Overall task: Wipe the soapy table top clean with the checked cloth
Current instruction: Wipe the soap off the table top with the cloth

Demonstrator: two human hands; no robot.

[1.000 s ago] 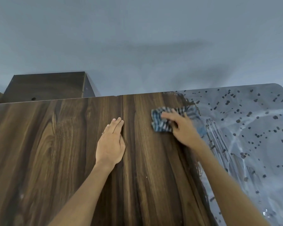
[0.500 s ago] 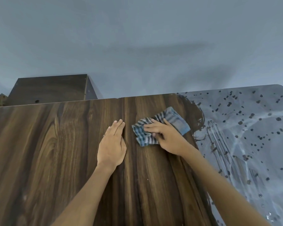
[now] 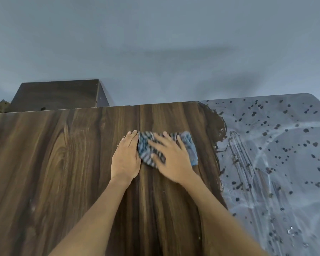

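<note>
- Starting at nine o'clock, the wooden table top (image 3: 44, 163) shows bare dark grain, so this stretch reads as already clean; a dark cabinet (image 3: 57, 95) stands beyond its far edge, with blurred clutter cut off at the frame's left.
- Just left of centre, the left hand (image 3: 126, 159) lies flat, fingers together and empty, probably bracing the body; its fingertip side touches the cloth's left edge.
- At centre, the checked cloth (image 3: 146, 152) lies bunched on the wood beneath the right hand (image 3: 171, 159), whose fingers are spread and pressing down rather than clamped, a hold suited to sliding. Motion blur hides whether the thumb pinches a fold.
- Towards three o'clock, the soapy film (image 3: 275, 163) covers the table's right part, speckled with dark gaps and streaked; by my judgement much wiping remains there.
- Both forearms run out at six o'clock, and the table's near edge is out of view.
</note>
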